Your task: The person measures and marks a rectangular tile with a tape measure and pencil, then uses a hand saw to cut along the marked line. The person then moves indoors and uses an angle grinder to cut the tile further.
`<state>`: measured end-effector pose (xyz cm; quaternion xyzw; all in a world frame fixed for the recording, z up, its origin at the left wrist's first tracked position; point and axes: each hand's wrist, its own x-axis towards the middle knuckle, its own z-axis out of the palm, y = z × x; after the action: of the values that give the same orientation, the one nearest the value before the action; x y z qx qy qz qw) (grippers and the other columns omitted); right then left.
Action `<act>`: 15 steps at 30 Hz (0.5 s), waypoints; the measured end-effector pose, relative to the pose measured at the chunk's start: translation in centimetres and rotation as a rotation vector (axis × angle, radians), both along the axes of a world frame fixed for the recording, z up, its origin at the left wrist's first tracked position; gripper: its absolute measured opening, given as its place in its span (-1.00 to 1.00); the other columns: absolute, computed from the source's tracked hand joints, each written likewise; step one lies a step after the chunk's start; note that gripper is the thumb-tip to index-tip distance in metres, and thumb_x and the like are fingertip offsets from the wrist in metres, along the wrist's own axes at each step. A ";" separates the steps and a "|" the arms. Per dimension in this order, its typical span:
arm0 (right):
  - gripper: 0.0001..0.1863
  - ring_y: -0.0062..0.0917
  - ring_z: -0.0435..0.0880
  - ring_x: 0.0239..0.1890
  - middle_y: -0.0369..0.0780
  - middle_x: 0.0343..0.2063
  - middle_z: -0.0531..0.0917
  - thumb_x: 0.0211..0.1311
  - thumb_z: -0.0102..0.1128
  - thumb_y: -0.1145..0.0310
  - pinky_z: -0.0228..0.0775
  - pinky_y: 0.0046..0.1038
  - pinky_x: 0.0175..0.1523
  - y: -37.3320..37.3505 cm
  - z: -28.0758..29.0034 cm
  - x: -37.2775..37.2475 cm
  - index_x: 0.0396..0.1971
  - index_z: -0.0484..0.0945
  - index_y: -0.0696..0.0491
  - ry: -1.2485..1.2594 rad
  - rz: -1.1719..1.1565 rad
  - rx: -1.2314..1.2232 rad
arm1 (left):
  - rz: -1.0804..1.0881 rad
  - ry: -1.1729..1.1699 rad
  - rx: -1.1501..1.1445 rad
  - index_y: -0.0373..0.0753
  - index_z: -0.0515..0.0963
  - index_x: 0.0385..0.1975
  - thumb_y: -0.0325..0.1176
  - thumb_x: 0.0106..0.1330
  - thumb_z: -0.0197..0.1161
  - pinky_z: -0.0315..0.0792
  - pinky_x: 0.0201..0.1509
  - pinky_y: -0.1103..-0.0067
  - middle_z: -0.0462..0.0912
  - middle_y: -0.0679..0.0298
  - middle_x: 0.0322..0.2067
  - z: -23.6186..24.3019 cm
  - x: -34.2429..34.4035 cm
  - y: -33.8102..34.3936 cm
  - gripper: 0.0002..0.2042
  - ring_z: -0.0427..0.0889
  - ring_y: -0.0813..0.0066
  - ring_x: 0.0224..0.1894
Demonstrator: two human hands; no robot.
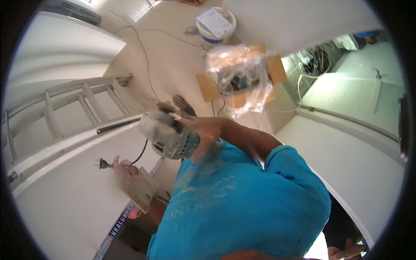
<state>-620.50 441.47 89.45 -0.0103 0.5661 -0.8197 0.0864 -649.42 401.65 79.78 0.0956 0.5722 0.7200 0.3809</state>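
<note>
My right hand [203, 132] is wrapped round a dusty teal and grey power tool [169, 136], held in front of my chest. Its blade or bit cannot be made out. Lower and to the left, my left hand [126, 168] is closed on a flat beige rectangular piece [141, 190], slightly blurred. A black plug [104, 163] sticks out beside its fingers, seemingly held in the same hand. From the plug a dark cord [143, 152] curves up towards the power tool.
An aluminium ladder [52, 112] lies along the left. Ahead on the floor are an open cardboard box [277, 69] with clear plastic and a white bucket [232, 21]. A thin cable [146, 65] crosses the floor. White door [351, 93] at right; another hand [346, 251] shows bottom right.
</note>
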 end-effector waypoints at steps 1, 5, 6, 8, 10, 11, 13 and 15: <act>-0.07 -0.26 0.63 0.02 -0.06 -0.08 0.66 -0.35 0.64 0.18 0.40 -0.31 0.17 1.2 -0.6 -2.4 0.15 0.45 0.19 -0.017 -0.040 -0.048 | -0.038 0.015 -0.006 -0.15 0.20 0.33 -0.05 0.55 -0.04 0.31 -0.80 0.47 0.68 0.18 -0.25 0.4 -2.1 2.7 -0.52 0.41 0.35 -0.80; -0.11 -0.32 0.66 -0.08 -0.06 -0.03 0.66 -0.30 0.61 0.28 0.47 -0.33 0.09 4.9 -1.3 -10.3 0.18 0.43 0.16 -0.020 -0.261 -0.188 | 0.070 0.059 -0.074 -0.28 0.28 0.28 -0.01 0.53 0.05 0.14 -0.86 0.55 0.64 0.28 -0.44 5.5 -9.2 16.9 -0.47 0.25 0.50 -0.90; -0.12 -0.36 0.68 -0.12 -0.06 -0.01 0.65 -0.28 0.60 0.32 0.52 -0.34 0.04 6.0 -1.1 -12.3 0.19 0.42 0.15 -0.016 -0.295 -0.231 | 0.032 0.075 -0.046 -0.28 0.28 0.29 0.02 0.53 0.04 0.14 -0.85 0.57 0.62 0.30 -0.47 6.0 -11.6 18.5 -0.46 0.25 0.53 -0.90; -0.17 -0.47 0.70 -0.25 -0.01 0.06 0.62 -0.27 0.55 0.49 0.62 -0.36 -0.14 8.3 -0.9 -15.9 0.17 0.41 0.15 -0.009 -0.330 -0.425 | -0.014 0.064 -0.076 -0.29 0.27 0.31 0.05 0.53 0.03 0.15 -0.84 0.59 0.56 0.34 -0.52 7.4 -15.4 22.6 -0.43 0.25 0.58 -0.88; -0.16 -0.47 0.70 -0.25 0.01 0.08 0.60 -0.26 0.56 0.44 0.62 -0.36 -0.14 9.5 -2.0 -18.4 0.18 0.41 0.15 -0.016 -0.409 -0.473 | -0.021 0.023 -0.185 -0.30 0.24 0.34 0.06 0.54 0.00 0.15 -0.84 0.60 0.49 0.37 -0.56 8.8 -18.5 27.3 -0.41 0.26 0.60 -0.88; -0.16 -0.47 0.70 -0.25 0.02 0.09 0.60 -0.26 0.56 0.42 0.62 -0.35 -0.14 10.1 -2.4 -19.5 0.18 0.41 0.16 -0.019 -0.445 -0.497 | -0.076 -0.003 -0.144 -0.32 0.22 0.35 0.03 0.55 -0.02 0.15 -0.84 0.61 0.47 0.38 -0.55 8.5 -20.1 29.1 -0.41 0.27 0.60 -0.87; -0.13 -0.47 0.71 -0.25 0.04 0.11 0.58 -0.24 0.56 0.37 0.61 -0.36 -0.14 12.7 -1.7 -21.5 0.20 0.40 0.17 -0.060 -0.517 -0.453 | -0.180 -0.049 -0.066 -0.35 0.18 0.38 -0.02 0.57 -0.05 0.15 -0.83 0.61 0.44 0.39 -0.53 8.6 -23.6 33.4 -0.42 0.30 0.60 -0.85; -0.12 -0.46 0.71 -0.25 0.01 0.11 0.59 -0.25 0.52 0.40 0.62 -0.38 -0.14 16.5 -0.6 -23.5 0.23 0.38 0.16 -0.075 -0.568 -0.404 | -0.274 -0.121 0.111 -0.32 0.14 0.41 -0.05 0.56 -0.03 0.27 -0.84 0.63 0.51 0.38 -0.47 9.0 -26.8 38.2 -0.41 0.38 0.59 -0.83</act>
<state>-644.00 457.99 88.80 0.1607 0.3691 -0.9064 -0.1282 -676.21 439.82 88.75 0.1502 0.4891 0.6962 0.5035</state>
